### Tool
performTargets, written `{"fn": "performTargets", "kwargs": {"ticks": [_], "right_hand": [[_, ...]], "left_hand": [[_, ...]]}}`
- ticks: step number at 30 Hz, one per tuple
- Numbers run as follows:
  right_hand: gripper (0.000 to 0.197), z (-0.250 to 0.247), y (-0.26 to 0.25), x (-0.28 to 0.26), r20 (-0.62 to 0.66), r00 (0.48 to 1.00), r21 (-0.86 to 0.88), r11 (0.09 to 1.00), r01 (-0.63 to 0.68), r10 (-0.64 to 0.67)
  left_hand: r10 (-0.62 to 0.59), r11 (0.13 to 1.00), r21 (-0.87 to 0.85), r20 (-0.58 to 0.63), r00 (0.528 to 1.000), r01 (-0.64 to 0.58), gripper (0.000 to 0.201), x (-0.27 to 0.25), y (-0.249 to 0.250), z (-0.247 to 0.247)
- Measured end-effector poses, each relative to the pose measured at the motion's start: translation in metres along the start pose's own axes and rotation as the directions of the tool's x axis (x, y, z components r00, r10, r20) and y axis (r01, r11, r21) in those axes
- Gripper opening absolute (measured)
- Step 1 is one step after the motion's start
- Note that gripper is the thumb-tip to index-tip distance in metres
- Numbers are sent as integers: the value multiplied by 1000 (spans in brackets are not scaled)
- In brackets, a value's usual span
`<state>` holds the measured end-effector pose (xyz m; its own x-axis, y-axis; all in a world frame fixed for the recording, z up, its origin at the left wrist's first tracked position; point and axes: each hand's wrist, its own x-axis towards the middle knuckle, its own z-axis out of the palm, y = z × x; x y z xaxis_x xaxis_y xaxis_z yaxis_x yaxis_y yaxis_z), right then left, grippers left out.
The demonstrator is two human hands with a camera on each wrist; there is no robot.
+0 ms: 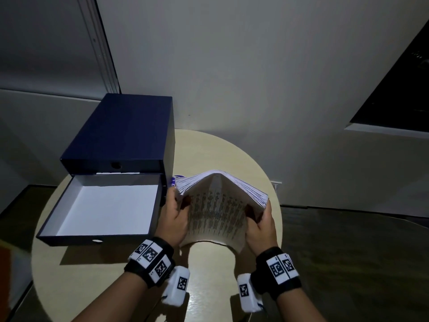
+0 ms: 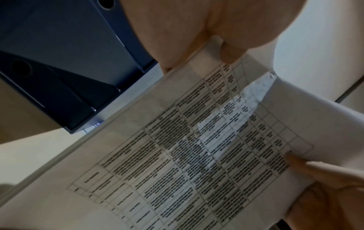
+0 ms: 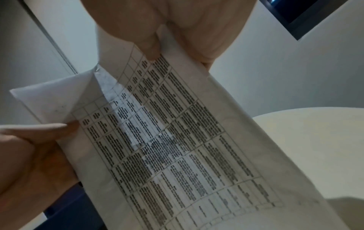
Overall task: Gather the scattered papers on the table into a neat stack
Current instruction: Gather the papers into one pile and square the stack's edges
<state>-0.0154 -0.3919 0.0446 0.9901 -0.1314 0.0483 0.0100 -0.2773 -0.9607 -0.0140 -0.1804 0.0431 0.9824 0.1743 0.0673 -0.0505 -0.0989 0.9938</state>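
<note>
**Papers bowed in two-handed grip: slip and crease risk**

Papers [image 1: 220, 201] held above table [image 1: 209, 147], just right of open blue box [image 1: 111, 182], arched upward into a tent, near edge standing on the tabletop. Printed tables on the near sheet; edges fanned, not squared. Left hand [image 1: 174, 219] and right hand [image 1: 260, 224] pinching opposite sides, thumbs in front. Likely faults: permanent crease from further inward pressure; sheets spilling if either pinch loosens.

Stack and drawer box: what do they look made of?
Stack: thin matte printed paper; it bows in an arch between both hands, and light shows through the table print. Drawer box: probably stiff card, matte navy outside, white lining inside the open drawer, sharp folded edges.
</note>
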Motion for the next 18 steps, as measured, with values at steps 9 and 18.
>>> {"fn": "performTargets", "kwargs": {"ticks": [9, 18], "right_hand": [[41, 4, -35, 10, -210, 964, 141, 971, 193, -161], [14, 15, -47, 26, -346, 937, 85, 993, 86, -52]], "left_hand": [[207, 977, -10, -160, 965, -211, 26, 15, 30, -2], [183, 981, -22, -202, 962, -192, 11, 25, 37, 2]]}}
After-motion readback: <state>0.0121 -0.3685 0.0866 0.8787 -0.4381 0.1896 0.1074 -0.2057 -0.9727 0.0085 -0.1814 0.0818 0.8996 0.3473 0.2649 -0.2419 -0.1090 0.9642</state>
